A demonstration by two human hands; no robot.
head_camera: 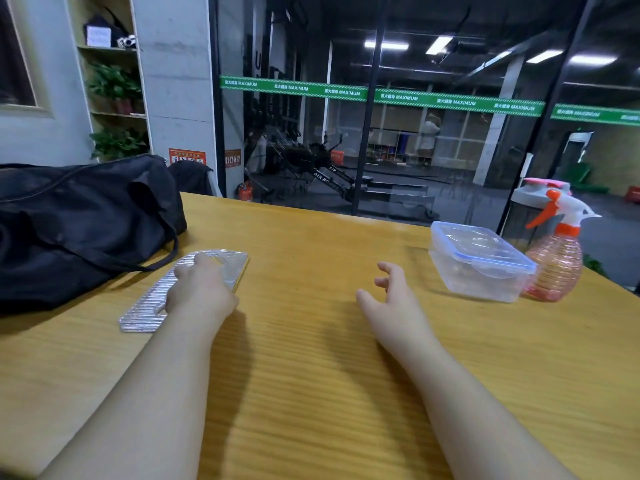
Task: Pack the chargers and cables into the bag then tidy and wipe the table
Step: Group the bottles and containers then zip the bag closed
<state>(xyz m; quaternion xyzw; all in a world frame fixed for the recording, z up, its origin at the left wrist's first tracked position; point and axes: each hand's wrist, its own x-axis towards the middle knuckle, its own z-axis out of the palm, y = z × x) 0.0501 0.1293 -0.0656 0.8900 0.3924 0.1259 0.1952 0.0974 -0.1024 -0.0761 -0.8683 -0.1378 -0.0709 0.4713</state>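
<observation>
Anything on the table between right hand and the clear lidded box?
Nothing: bare wood table between the right hand and the clear lidded box, per head view.

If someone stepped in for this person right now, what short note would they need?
Left hand: resting on the ribbed silver pad, fingers curled at its cut-out.
Right hand: open, hovering over the table, holding nothing.
Black bag: far left on the table, beside the pad.
Clear lidded box and spray bottle: far right.
Done: no chargers or cables lie in view, perhaps already packed.
Left: tidy the remaining things, then wipe; no cloth visible.
</observation>
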